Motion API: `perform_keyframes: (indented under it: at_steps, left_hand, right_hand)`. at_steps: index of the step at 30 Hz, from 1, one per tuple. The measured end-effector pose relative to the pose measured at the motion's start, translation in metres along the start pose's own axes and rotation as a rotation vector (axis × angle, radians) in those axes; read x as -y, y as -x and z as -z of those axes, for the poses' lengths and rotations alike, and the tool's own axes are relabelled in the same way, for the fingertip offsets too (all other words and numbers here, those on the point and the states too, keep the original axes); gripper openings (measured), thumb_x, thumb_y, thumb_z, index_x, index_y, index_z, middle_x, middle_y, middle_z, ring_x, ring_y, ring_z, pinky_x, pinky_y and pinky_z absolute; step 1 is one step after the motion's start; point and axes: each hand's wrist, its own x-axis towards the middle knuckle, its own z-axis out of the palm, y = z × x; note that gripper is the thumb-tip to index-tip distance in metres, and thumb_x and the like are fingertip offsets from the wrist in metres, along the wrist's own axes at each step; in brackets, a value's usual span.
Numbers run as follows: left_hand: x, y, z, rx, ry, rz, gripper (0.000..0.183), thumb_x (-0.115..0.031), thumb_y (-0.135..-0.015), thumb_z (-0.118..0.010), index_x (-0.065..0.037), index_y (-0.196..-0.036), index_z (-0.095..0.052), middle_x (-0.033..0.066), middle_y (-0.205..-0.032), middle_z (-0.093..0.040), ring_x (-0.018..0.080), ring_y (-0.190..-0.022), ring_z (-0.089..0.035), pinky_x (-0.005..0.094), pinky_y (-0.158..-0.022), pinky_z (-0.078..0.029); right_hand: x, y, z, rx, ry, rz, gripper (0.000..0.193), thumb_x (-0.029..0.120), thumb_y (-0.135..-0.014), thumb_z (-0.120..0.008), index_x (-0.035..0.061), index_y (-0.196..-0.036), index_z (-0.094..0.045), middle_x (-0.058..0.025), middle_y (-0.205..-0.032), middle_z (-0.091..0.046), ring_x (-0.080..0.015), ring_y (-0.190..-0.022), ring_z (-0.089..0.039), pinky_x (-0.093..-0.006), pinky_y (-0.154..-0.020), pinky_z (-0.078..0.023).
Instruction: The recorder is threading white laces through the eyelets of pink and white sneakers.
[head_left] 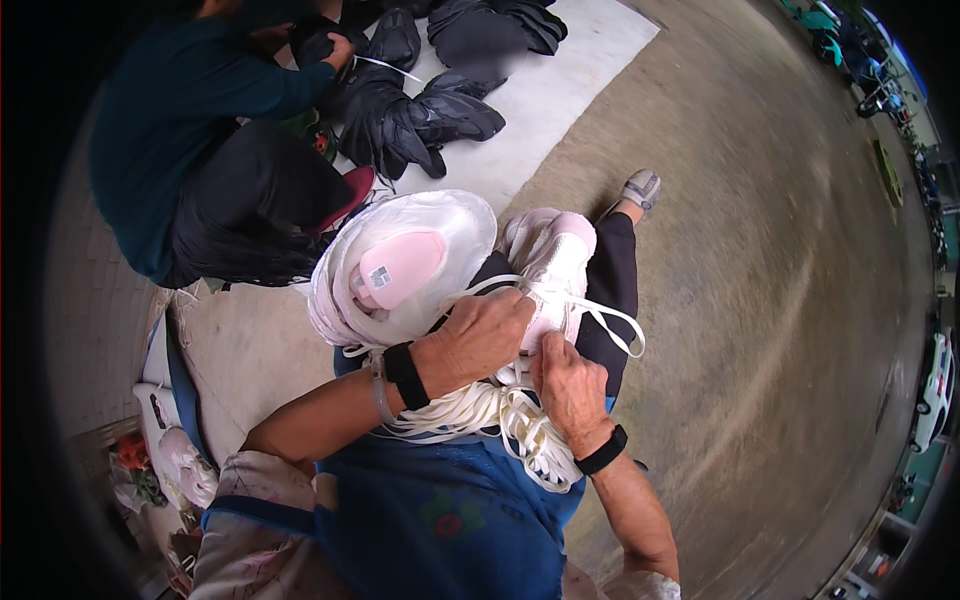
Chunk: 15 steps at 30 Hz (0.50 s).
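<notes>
A pale pink and white shoe (560, 258) lies across my lap, its toe pointing away from me. A white shoelace (612, 312) runs over its front and loops out to the right. My left hand (485, 328) is closed at the shoe's left side, pinching the lace near the eyelets. Close beside it, my right hand (572, 388) has its fingers pinched at the shoe's opening; the fingertips are partly hidden. Under my wrists rests a bundle of loose white laces (535, 440). Left of the shoe sits a stack of pink and white shoe parts (455, 225), with a pink sole piece (405, 268) on it.
At the upper left a seated person in a dark green sleeve (215, 85) handles black shoes. Several black shoes (450, 110) lie on a white sheet (590, 50). A blue apron (430, 510) covers my lap. More pale shoes (185, 460) are at the lower left; parked vehicles line the far right.
</notes>
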Motion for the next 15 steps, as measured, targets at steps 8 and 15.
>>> perform_keyframes:
  at_steps: [8,15]
  left_hand:
    - [0.004,-0.011,-0.004,0.146,0.524,0.312,0.007,-0.009,-0.080,-0.059,-0.003,-0.077,-0.058,0.0122,-0.075,-0.058,0.0307,-0.070,-0.061,0.0402,-0.061,-0.048]
    - [0.009,-0.017,-0.003,0.160,0.606,0.297,0.005,-0.006,-0.080,-0.057,-0.002,-0.078,-0.060,0.0149,-0.077,-0.061,0.0357,-0.073,-0.060,0.0451,-0.062,-0.047]
  right_hand:
    - [-0.002,0.001,0.008,-0.047,-0.107,0.020,0.017,0.012,-0.082,-0.063,0.0042,-0.090,-0.050,-0.0135,-0.069,-0.060,-0.0335,-0.058,-0.062,-0.0428,-0.049,-0.048]
    - [0.000,0.001,0.009,-0.022,-0.056,0.041,0.016,0.012,-0.082,-0.062,0.0045,-0.090,-0.050,-0.0124,-0.069,-0.060,-0.0322,-0.059,-0.062,-0.0410,-0.050,-0.049]
